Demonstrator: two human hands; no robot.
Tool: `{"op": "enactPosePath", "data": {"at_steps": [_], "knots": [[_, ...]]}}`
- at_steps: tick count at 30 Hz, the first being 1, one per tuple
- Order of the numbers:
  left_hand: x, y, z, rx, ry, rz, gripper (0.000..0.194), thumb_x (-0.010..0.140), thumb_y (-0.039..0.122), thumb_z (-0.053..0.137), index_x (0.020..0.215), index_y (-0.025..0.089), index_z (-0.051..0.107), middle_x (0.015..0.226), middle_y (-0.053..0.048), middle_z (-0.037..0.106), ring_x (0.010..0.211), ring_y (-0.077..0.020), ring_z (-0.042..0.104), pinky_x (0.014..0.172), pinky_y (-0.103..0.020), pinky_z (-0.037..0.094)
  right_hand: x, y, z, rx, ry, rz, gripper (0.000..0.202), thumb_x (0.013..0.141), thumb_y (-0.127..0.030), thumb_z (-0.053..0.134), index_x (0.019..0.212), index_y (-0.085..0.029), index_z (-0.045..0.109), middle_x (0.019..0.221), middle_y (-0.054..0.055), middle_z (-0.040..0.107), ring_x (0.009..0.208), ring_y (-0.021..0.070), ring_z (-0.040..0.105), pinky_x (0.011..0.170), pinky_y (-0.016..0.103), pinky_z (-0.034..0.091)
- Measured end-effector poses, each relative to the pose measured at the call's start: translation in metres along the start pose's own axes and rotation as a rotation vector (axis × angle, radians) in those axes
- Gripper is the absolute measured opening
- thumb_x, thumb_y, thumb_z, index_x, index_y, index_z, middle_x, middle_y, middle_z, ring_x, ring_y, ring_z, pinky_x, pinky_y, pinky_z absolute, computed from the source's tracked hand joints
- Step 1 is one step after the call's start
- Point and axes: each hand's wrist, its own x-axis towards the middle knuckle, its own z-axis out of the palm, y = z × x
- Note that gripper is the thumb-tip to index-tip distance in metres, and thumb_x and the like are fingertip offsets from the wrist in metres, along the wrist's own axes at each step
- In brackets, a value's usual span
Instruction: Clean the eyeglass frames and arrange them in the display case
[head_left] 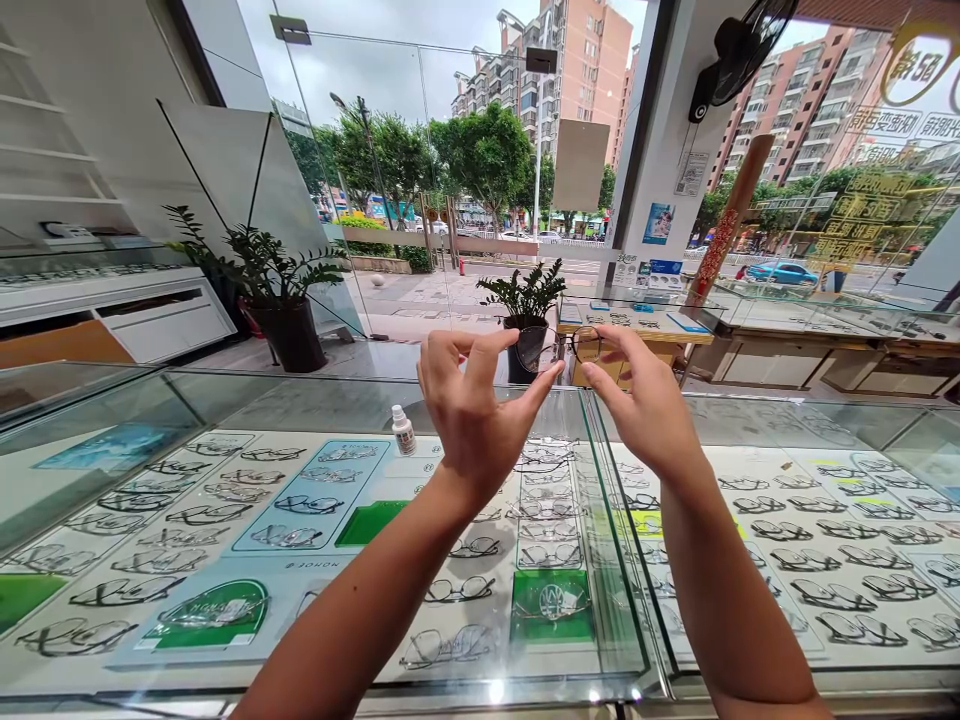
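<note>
A pair of thin-rimmed eyeglasses (586, 345) is held up above the far edge of the glass display case (300, 382). My left hand (474, 400) pinches the left lens side between thumb and fingers. At the other side, my right hand (643, 395) grips the right end of the frame with thumb and forefinger. A small white bottle (403, 432) stands on the case glass, left of my left hand. Rows of glasses (461, 590) lie inside the case under my forearms.
Green display cards (375, 523) lie inside the case. Beyond it stand a potted plant (523, 300), a larger plant pot (289, 335) at the left and another counter (637, 325) at the right. A glass door faces the street.
</note>
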Motion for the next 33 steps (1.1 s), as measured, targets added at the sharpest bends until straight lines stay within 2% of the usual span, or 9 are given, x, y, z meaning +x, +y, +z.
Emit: {"op": "enactPosePath", "data": {"at_steps": [6, 19, 22, 26, 29, 33], "knots": [[0.001, 0.001, -0.002, 0.032, 0.016, 0.009, 0.045, 0.079, 0.054, 0.092, 0.109, 0.029, 0.071, 0.102, -0.008, 0.065, 0.097, -0.0284, 0.062, 0.093, -0.050, 0.054, 0.002, 0.001, -0.001, 0.077, -0.064, 0.001, 0.042, 0.103, -0.037, 0.064, 0.143, -0.026, 0.065, 0.138, 0.013, 0.074, 0.110, 0.0314, 0.074, 0.086, 0.048, 0.060], [0.002, 0.002, -0.003, 0.017, 0.018, 0.016, 0.045, 0.079, 0.054, 0.092, 0.109, 0.027, 0.072, 0.102, -0.008, 0.067, 0.097, -0.0281, 0.063, 0.091, -0.049, 0.054, 0.003, 0.004, 0.000, 0.119, -0.142, 0.010, 0.039, 0.104, -0.038, 0.061, 0.141, -0.026, 0.065, 0.139, 0.011, 0.074, 0.109, 0.0299, 0.074, 0.087, 0.048, 0.059], [0.005, -0.006, 0.001, -0.051, -0.034, -0.071, 0.046, 0.078, 0.052, 0.094, 0.110, 0.026, 0.072, 0.104, -0.008, 0.069, 0.098, -0.0267, 0.066, 0.091, -0.046, 0.055, 0.003, 0.001, 0.000, 0.014, -0.037, -0.025, 0.038, 0.103, -0.039, 0.063, 0.137, -0.025, 0.067, 0.133, 0.013, 0.075, 0.110, 0.0319, 0.072, 0.094, 0.051, 0.056], [0.009, -0.027, 0.015, -0.280, -0.259, -0.322, 0.046, 0.075, 0.047, 0.096, 0.108, 0.025, 0.073, 0.104, -0.006, 0.076, 0.095, -0.0238, 0.073, 0.089, -0.043, 0.058, 0.002, -0.006, 0.000, -0.220, 0.157, -0.124, 0.034, 0.101, -0.042, 0.067, 0.129, -0.023, 0.070, 0.124, 0.014, 0.075, 0.116, 0.0364, 0.065, 0.101, 0.055, 0.049], [0.010, -0.039, 0.024, -0.428, -0.393, -0.517, 0.045, 0.071, 0.044, 0.097, 0.104, 0.024, 0.075, 0.104, -0.007, 0.080, 0.093, -0.0241, 0.075, 0.087, -0.042, 0.060, 0.001, -0.009, 0.001, -0.283, 0.176, -0.150, 0.032, 0.103, -0.042, 0.065, 0.128, -0.022, 0.070, 0.122, 0.014, 0.074, 0.117, 0.0365, 0.063, 0.101, 0.053, 0.048], [0.009, -0.041, 0.027, -0.477, -0.446, -0.605, 0.046, 0.070, 0.049, 0.097, 0.102, 0.023, 0.076, 0.098, -0.007, 0.080, 0.092, -0.0246, 0.075, 0.086, -0.042, 0.060, 0.001, -0.010, 0.002, -0.311, 0.159, -0.139, 0.032, 0.104, -0.041, 0.063, 0.129, -0.020, 0.069, 0.123, 0.014, 0.074, 0.116, 0.0354, 0.062, 0.098, 0.050, 0.047]]}}
